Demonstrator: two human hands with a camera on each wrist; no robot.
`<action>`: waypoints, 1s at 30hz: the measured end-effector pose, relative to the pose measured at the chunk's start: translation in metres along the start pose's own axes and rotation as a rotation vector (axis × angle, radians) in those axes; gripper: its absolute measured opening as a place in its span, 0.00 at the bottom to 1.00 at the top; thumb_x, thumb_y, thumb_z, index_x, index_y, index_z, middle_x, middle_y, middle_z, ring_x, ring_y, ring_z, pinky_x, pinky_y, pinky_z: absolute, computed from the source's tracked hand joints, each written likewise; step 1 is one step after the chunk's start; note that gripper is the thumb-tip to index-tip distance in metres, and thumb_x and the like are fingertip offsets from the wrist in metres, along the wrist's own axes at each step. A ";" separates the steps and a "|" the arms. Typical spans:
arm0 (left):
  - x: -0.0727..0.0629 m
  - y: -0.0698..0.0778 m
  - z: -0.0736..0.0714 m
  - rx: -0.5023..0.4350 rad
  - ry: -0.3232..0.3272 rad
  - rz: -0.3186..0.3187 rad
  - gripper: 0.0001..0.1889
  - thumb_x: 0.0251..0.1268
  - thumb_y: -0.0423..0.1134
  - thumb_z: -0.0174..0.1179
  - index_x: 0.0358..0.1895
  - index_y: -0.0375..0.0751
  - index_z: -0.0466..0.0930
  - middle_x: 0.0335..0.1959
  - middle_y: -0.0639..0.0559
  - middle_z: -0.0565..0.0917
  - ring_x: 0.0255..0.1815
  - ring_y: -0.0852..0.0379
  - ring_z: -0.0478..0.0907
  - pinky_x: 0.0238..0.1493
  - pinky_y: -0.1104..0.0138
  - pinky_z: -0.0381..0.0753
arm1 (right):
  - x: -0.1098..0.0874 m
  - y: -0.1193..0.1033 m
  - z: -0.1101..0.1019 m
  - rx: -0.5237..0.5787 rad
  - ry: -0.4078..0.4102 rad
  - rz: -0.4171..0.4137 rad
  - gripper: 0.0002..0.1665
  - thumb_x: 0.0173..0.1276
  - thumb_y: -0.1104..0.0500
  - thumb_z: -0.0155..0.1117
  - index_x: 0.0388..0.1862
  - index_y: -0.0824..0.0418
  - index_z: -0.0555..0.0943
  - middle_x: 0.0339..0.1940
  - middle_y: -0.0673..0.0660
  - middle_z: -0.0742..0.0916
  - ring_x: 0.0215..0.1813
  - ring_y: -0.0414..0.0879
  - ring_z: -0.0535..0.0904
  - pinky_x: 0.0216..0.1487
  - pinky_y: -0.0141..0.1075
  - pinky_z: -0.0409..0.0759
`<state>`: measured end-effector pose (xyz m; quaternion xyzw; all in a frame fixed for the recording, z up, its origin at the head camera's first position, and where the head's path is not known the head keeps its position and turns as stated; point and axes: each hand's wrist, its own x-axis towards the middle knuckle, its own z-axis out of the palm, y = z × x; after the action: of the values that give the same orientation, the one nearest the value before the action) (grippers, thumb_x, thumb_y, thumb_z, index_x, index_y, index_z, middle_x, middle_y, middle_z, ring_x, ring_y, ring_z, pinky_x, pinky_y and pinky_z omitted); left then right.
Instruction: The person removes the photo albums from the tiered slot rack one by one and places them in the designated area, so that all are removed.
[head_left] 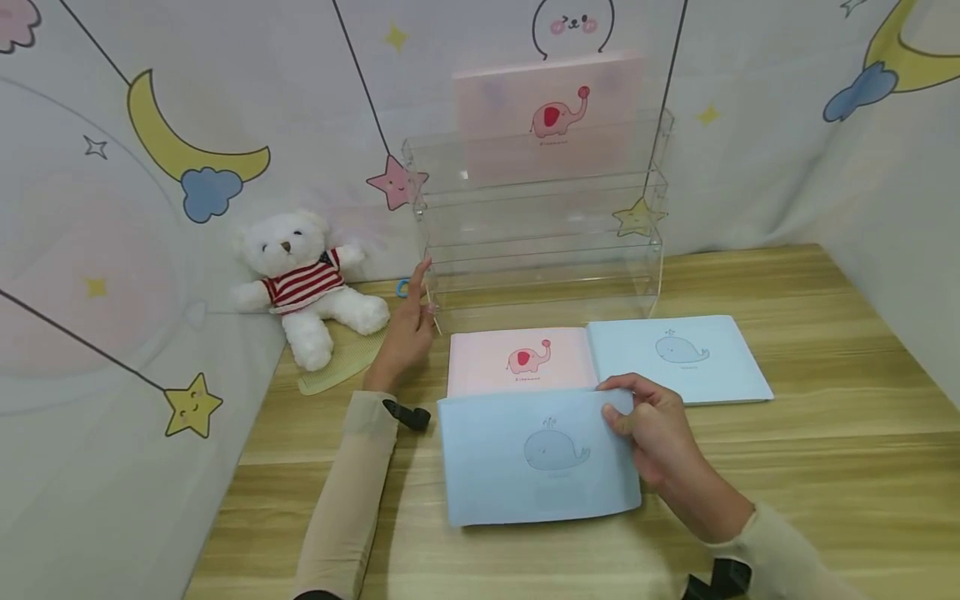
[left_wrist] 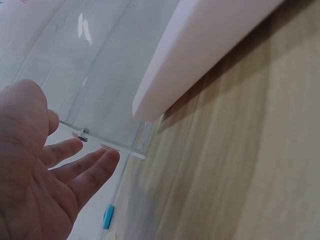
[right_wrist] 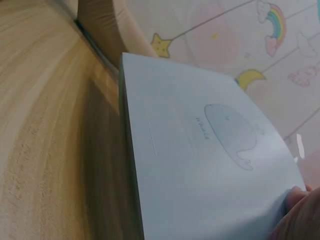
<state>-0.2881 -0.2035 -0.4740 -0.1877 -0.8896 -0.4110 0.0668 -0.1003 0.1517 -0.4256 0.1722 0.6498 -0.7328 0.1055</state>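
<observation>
My right hand (head_left: 658,432) pinches the upper right corner of a light blue notebook (head_left: 487,475) with a whale drawing, thumb on the cover. In the right wrist view the notebook (right_wrist: 175,165) tilts over the wooden surface, its "Whale" lettering in sight. My left hand (head_left: 405,343) is at the lower left side of a clear acrylic rack (head_left: 540,275), fingers extended. In the left wrist view the fingertips (left_wrist: 111,159) are right at the rack's edge. Behind the held notebook lie a pink elephant notebook (head_left: 480,358), partly covered, and another blue whale notebook (head_left: 637,371).
A pink elephant notebook (head_left: 495,108) stands upright in the rack's top tier. Left of the rack sits a white teddy bear (head_left: 296,275) in a striped shirt, on a yellowish mat (head_left: 337,365). A small blue ring-shaped item (head_left: 402,288) lies by the rack. A printed cloth hangs behind.
</observation>
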 end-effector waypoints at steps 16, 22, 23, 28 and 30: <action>0.000 -0.002 0.001 0.013 0.025 0.033 0.39 0.87 0.32 0.44 0.89 0.65 0.39 0.63 0.25 0.81 0.82 0.32 0.68 0.70 0.36 0.75 | 0.003 0.023 0.010 -0.085 -0.017 0.105 0.17 0.75 0.73 0.62 0.52 0.57 0.89 0.68 0.60 0.84 0.57 0.50 0.83 0.55 0.33 0.79; 0.000 -0.002 0.001 0.016 0.028 0.037 0.39 0.87 0.32 0.44 0.89 0.65 0.39 0.56 0.26 0.83 0.82 0.32 0.68 0.69 0.35 0.75 | 0.006 0.028 0.011 -0.122 -0.027 0.140 0.17 0.77 0.70 0.62 0.59 0.60 0.86 0.49 0.55 0.92 0.47 0.48 0.87 0.53 0.35 0.81; 0.001 -0.002 0.001 0.019 0.028 0.038 0.39 0.87 0.32 0.43 0.89 0.65 0.38 0.56 0.25 0.83 0.82 0.31 0.68 0.68 0.35 0.76 | 0.006 0.028 0.011 -0.131 -0.029 0.144 0.17 0.78 0.70 0.61 0.61 0.60 0.85 0.50 0.55 0.92 0.47 0.48 0.88 0.53 0.35 0.81; 0.001 -0.002 0.002 0.026 0.029 0.028 0.39 0.87 0.32 0.44 0.89 0.66 0.39 0.63 0.25 0.82 0.82 0.32 0.68 0.68 0.36 0.76 | 0.010 0.031 0.013 -0.161 -0.034 0.146 0.19 0.78 0.69 0.62 0.64 0.62 0.84 0.53 0.60 0.91 0.45 0.48 0.88 0.49 0.35 0.84; 0.001 -0.001 0.001 0.026 0.027 0.020 0.39 0.87 0.32 0.44 0.89 0.67 0.39 0.65 0.25 0.81 0.82 0.32 0.68 0.68 0.36 0.75 | 0.013 0.033 0.013 -0.176 -0.033 0.140 0.19 0.77 0.68 0.63 0.64 0.63 0.84 0.53 0.60 0.91 0.44 0.48 0.88 0.48 0.35 0.85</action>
<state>-0.2896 -0.2028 -0.4756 -0.1901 -0.8919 -0.4014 0.0852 -0.1011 0.1349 -0.4594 0.1951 0.6961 -0.6665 0.1820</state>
